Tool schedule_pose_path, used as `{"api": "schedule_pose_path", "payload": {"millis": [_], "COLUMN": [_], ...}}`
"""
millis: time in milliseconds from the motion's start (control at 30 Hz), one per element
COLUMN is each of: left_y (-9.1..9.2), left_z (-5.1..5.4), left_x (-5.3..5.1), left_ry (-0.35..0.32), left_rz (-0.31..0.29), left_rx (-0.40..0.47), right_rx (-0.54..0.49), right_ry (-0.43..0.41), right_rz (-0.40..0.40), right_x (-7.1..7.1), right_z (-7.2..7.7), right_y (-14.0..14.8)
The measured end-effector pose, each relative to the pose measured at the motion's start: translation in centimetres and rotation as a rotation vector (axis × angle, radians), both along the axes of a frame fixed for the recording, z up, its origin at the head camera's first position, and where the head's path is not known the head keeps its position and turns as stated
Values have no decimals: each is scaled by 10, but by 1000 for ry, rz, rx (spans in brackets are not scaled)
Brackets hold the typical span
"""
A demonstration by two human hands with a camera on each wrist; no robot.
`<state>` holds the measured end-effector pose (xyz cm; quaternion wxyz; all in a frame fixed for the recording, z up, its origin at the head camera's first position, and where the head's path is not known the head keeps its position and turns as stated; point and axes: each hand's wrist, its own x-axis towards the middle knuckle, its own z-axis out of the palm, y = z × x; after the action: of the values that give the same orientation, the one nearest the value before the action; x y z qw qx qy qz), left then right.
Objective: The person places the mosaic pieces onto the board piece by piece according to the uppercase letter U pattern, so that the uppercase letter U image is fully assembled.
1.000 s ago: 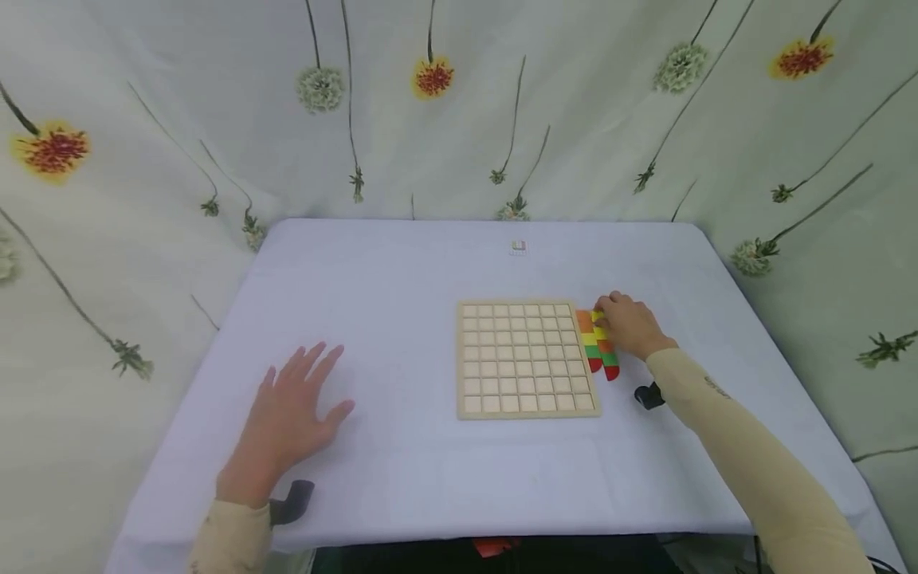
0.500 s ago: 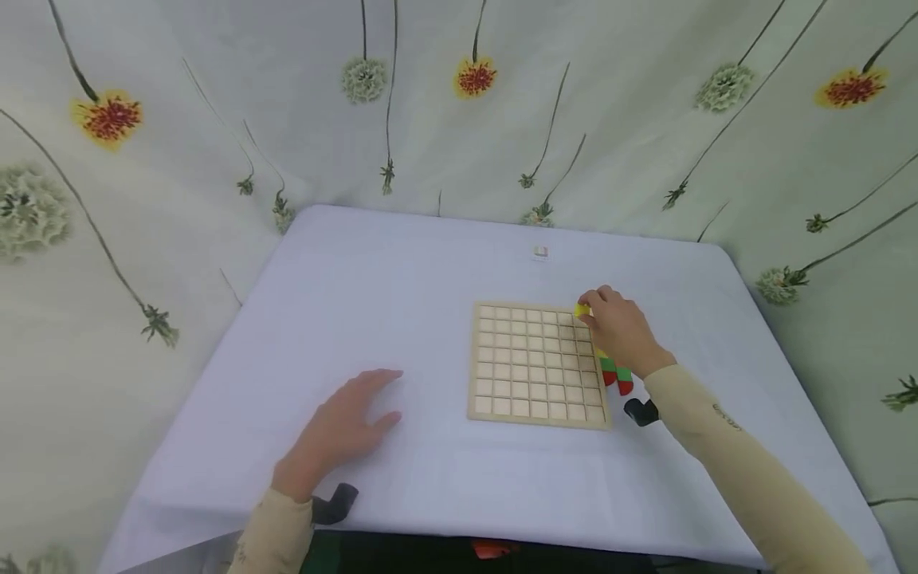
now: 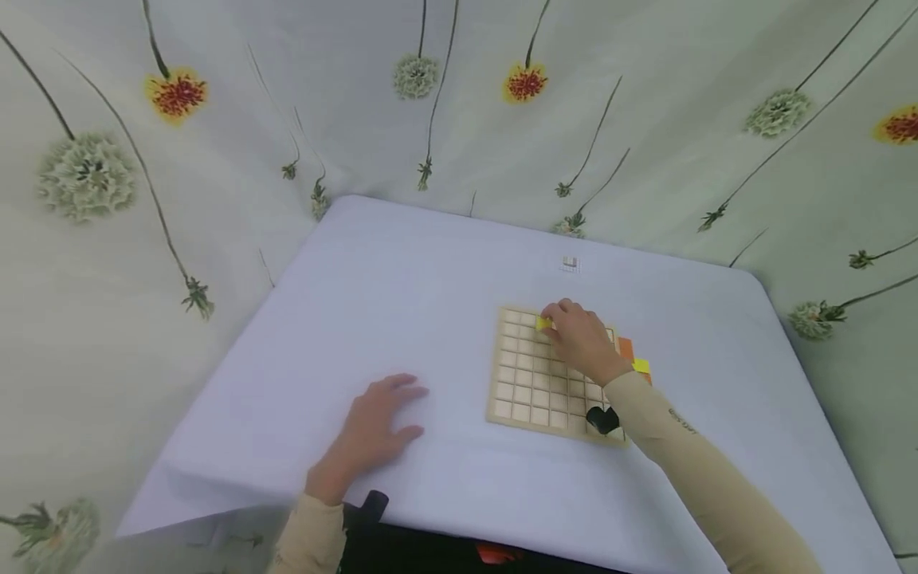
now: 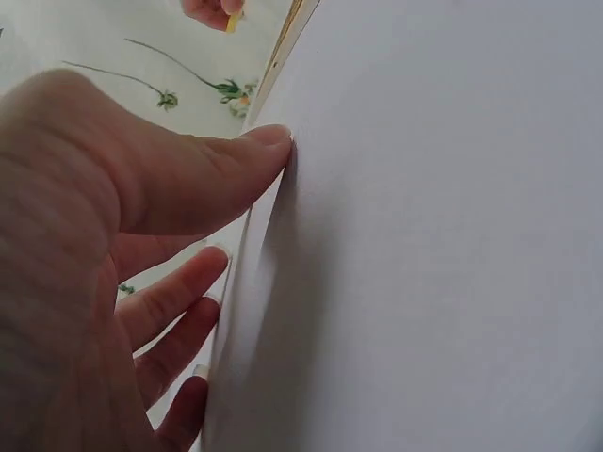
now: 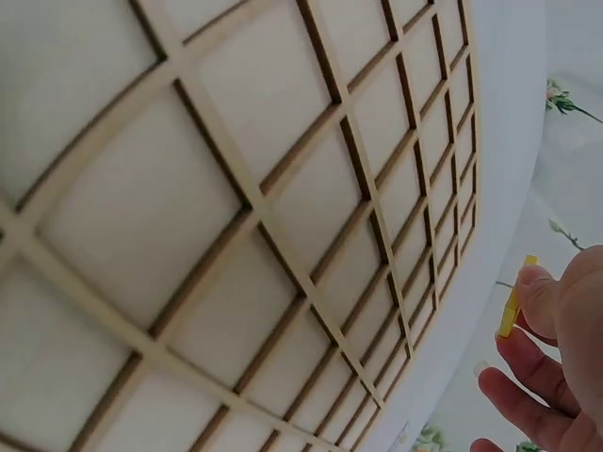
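Observation:
My right hand [image 3: 582, 341] is over the far part of a wooden grid board [image 3: 513, 376]. Between its thumb and fingertips it pinches a yellow tile [image 5: 513, 303], held just above the board's far row in the head view. The board's square cells fill much of the right wrist view. To the left of the board, my left hand [image 3: 376, 422] rests low over the white cloth with relaxed, spread fingers and nothing in it. Its thumb [image 4: 236, 169] appears to touch or nearly touch the cloth in the left wrist view.
Orange [image 3: 626, 348] and yellow [image 3: 641, 366] tiles lie along the board's right side, partly hidden by my right forearm. A small pale object [image 3: 570, 263] sits near the far edge of the white-covered table [image 3: 402, 287]. A flower-printed curtain hangs behind.
My right hand has picked up the yellow tile from beside the board and carried it left over the far cells. My left hand has shifted slightly right; the head view has turned.

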<state>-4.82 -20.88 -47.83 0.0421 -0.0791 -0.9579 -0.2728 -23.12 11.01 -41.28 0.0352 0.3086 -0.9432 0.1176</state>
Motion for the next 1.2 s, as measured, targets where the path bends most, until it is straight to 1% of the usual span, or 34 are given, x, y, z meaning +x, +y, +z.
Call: {"api": "schedule_pose_path", "payload": {"millis": [133, 233, 400, 500, 600, 667, 833, 900, 967, 1067, 1133, 1200], "left_y": [-1, 0, 4, 5, 4, 1, -16, -23, -30, -37, -40, -43], "left_z": [-8, -12, -13, -12, -12, -12, -13, -13, -12, -9, -8, -7], "left_x": [2, 3, 0, -1, 0, 4, 18, 24, 29, 33, 34, 37], "left_ry": [14, 25, 31, 26, 31, 35, 34, 33, 28, 11, 1, 5], "left_rz": [13, 9, -15, -17, -14, 2, 49, 66, 77, 88, 88, 104], "left_rx": [18, 33, 50, 50, 42, 41, 37, 33, 30, 35, 32, 32], "right_rx": [4, 2, 14, 25, 13, 11, 22, 17, 13, 9, 3, 5], "right_ry": [-59, -71, -56, -54, -54, -50, -55, -62, -57, -60, -66, -85], "right_rz": [-3, -2, -16, -20, -18, -4, 73, 103, 112, 75, 35, -9], "right_x": [-1, -2, -3, -4, -6, -8, -10, -9, -7, -1, 3, 3], "right_z": [-12, -19, -25, -26, -27, -29, -36, -37, -36, -29, -25, -21], "right_y": [-12, -16, -11, -9, -12, -19, -40, -46, -47, -37, -22, -8]}}
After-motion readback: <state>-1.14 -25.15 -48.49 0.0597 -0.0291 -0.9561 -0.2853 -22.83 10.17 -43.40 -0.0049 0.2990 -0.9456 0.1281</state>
